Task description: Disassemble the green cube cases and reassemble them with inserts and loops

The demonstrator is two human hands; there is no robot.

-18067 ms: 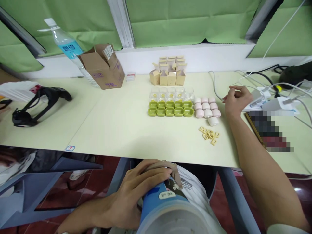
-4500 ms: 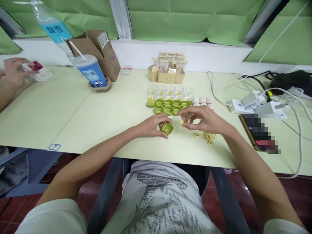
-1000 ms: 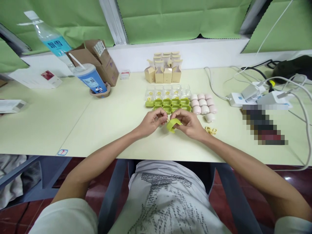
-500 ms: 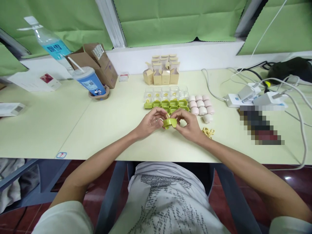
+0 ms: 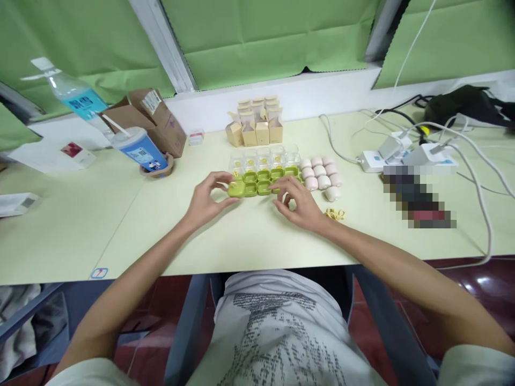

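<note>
My left hand [image 5: 205, 201] pinches a green plastic cap [image 5: 236, 188] with a yellow loop on it, at the left end of the front row of green caps. Open-topped green caps [image 5: 263, 187] stand in two rows to its right. My right hand [image 5: 296, 201] hovers over the right part of the front row, fingers curled and apart, with nothing visible in them; it hides some caps. Behind the caps are clear plastic cups [image 5: 264, 159]. Pale pink and white rounded pieces [image 5: 320, 171] are grouped on the right, and a small pile of yellow loops [image 5: 335, 214] lies near my right wrist.
Small open cardboard boxes [image 5: 262, 132] stand by the wall. A blue drink cup [image 5: 141, 151], a brown carton [image 5: 167, 126] and a plastic bottle [image 5: 76, 96] are at the left. A power strip [image 5: 372, 161] with white cables lies at the right.
My hands have moved apart. My left hand has carried the green cap leftward to the end of the front row, and my right hand has let go of it.
</note>
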